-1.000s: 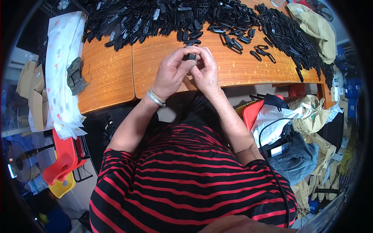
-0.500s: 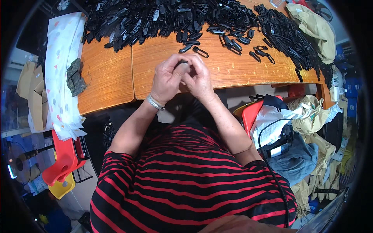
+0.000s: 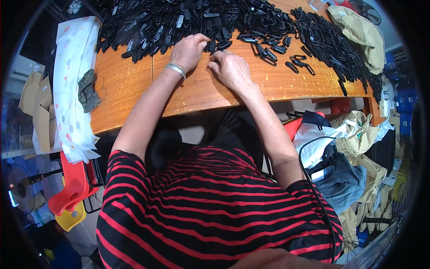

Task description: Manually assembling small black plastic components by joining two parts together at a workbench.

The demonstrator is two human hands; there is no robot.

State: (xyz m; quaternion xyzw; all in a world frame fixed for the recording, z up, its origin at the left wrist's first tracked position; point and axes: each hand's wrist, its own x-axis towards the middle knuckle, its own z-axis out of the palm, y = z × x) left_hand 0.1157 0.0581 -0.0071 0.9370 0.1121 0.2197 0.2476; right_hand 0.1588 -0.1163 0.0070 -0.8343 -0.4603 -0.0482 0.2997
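My left hand [image 3: 189, 50], with a silver bracelet at its wrist, reaches to the near edge of a large heap of long black plastic pieces [image 3: 148, 33]. Its thumb and fingers are pinched together at the heap; what lies between them is hidden. My right hand [image 3: 230, 70] rests low over the wooden table just right of it. The fingers curl down with the tips near the tabletop, and anything under them cannot be made out. Just beyond the right hand lies a loose black piece [image 3: 224, 45]. Several black frame-shaped pieces [image 3: 268, 54] are scattered to its right.
A second heap of thin black frames [image 3: 331, 51] runs along the table's right side. A tan bag [image 3: 358, 33] lies beyond it. On the left are a dotted white sheet [image 3: 74, 85] and a dark knitted cloth [image 3: 88, 92]. A red chair [image 3: 71, 188] stands lower left.
Both hands were together near the table's front edge around a small dark piece. They have separated and moved forward, the left to the heap, the right onto the spot where a loose frame lay.
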